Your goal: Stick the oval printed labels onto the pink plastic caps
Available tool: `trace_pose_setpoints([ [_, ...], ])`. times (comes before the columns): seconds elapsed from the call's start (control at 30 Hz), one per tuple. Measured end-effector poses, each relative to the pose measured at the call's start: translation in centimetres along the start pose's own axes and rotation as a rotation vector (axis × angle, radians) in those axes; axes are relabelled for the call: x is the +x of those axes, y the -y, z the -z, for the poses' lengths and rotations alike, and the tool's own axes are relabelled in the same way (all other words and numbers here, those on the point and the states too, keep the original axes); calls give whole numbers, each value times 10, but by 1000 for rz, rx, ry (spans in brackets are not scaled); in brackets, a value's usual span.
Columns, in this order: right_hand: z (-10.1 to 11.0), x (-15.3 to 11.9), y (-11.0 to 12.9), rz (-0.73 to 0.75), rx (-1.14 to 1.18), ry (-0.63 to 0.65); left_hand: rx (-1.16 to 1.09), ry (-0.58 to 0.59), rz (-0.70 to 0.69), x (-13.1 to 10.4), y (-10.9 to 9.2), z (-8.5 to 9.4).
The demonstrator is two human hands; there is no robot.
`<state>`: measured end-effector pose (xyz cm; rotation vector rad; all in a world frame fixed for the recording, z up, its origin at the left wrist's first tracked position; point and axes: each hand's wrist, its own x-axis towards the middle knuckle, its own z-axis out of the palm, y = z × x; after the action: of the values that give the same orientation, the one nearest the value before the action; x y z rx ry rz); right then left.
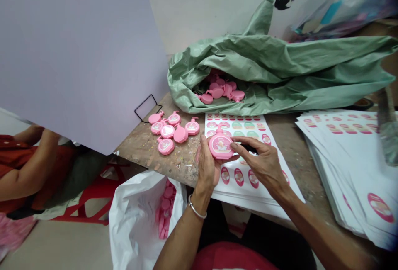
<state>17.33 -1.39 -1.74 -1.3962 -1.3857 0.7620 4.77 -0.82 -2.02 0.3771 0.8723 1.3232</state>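
Note:
A pink toy bottle (220,144) with a pump top and a picture label stands upright in my left hand (207,163), whose fingers lie around its left side and base. My right hand (264,160) has its thumb and fingertip at the bottle's right edge, and a dark, slim tool (249,148) is held in that hand too. Beneath both hands lies a sheet of round and oval stickers (264,178) on top of other sheets. Several pink bottles (167,131) sit to the left on the worktable (183,160), some showing labels.
A green sack (280,79) with more pink bottles spans the back. Stacked sticker sheets (351,170) lie at the right. Below the table's front edge stands a white bag (133,216) holding pink pieces. A person's arm (27,174) and a red stool (90,199) are at far left.

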Motion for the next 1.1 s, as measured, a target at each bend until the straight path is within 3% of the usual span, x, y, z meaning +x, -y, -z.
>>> trace_pose_setpoints([
  [0.23,-1,1,1,-1,3,-10,-9,91,32,-2,-4,-2],
  [0.43,0,1,-4,59,-71,9,114,169,-42,-5,-6,2],
  [0.53,8,3,-4,197,-350,32,142,146,-54,-4,-3,7],
  [0.63,16,9,-4,250,-677,-90,163,122,-39,-5,-2,9],
  [0.7,16,14,-5,213,-628,-131,183,142,0,-7,-3,9],
  [0.83,3,25,-15,98,-264,103,194,249,82,-15,-6,11],
  [0.97,4,63,-37,101,-344,74,289,125,79,-13,-17,30],
  [1.1,21,142,-58,-8,-686,10,686,-200,-212,15,-47,61],
])
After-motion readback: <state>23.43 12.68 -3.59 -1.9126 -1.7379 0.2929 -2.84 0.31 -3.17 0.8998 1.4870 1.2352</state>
